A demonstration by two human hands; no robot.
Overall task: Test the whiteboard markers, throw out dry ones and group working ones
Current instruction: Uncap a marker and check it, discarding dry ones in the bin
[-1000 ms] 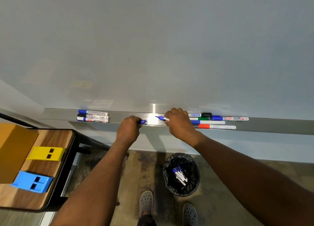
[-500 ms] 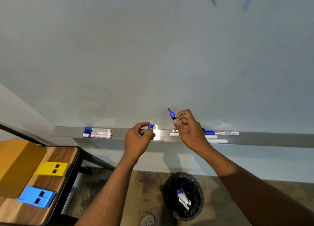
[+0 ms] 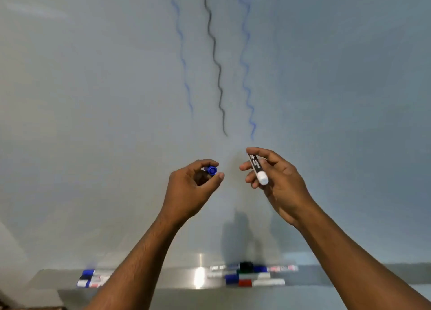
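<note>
The right hand [image 3: 277, 179] is pinching an uncapped marker [image 3: 257, 168] just below the wavy test lines [image 3: 218, 76] on the whiteboard [image 3: 93, 100]; the left hand [image 3: 193, 188] is pinching its blue cap [image 3: 211, 170] beside it. Far below those lines, the other markers are lying in two groups [image 3: 93, 278] [image 3: 251, 274] on the tray [image 3: 163, 278]. Risks: a faint stroke being misjudged, or the cap slipping and dropping.

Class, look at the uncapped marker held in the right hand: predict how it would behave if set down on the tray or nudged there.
The marker looks like a smooth round barrel, so it would probably roll when nudged. The right hand holds it with fingertips alone, which suggests it is light and stiff. The tray already holds markers lying flat, so it would likely stay put there.
</note>
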